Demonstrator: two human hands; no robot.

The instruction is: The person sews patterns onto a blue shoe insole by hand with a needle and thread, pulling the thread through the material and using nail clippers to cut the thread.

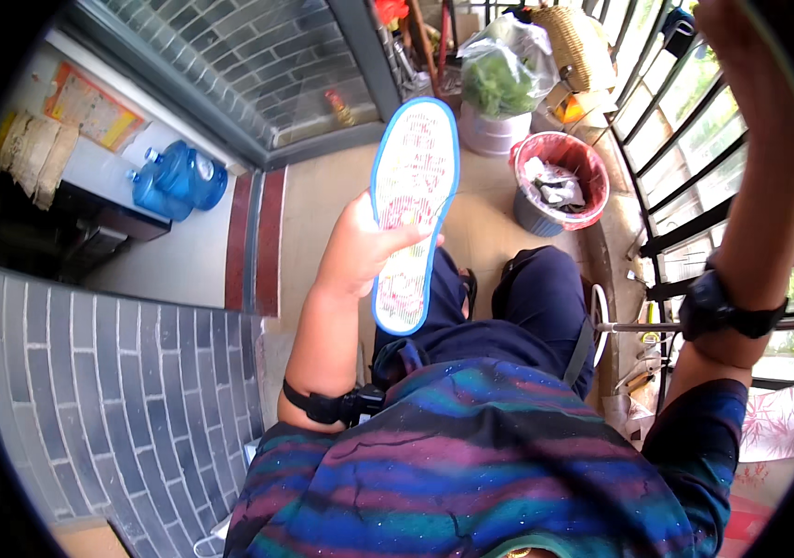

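Note:
My left hand (355,244) is closed around the middle of a shoe insole (414,177), its thumb lying across the upper face. The insole is white with a blue edge and carries rows of reddish stitching or print. It is held up over my lap, its long side pointing away from me. My right arm is raised at the far right, and only part of my right hand (730,26) shows at the upper edge. Its fingers are cut off by the dark rim, so whatever it might hold is hidden.
A bin with a red liner (560,177) stands ahead to the right, beside a white bucket (495,130) topped by bagged greenery. Black railings (685,158) run along the right. Left are a grey brick wall (127,381), a glass door (276,74) and blue water bottles (178,177).

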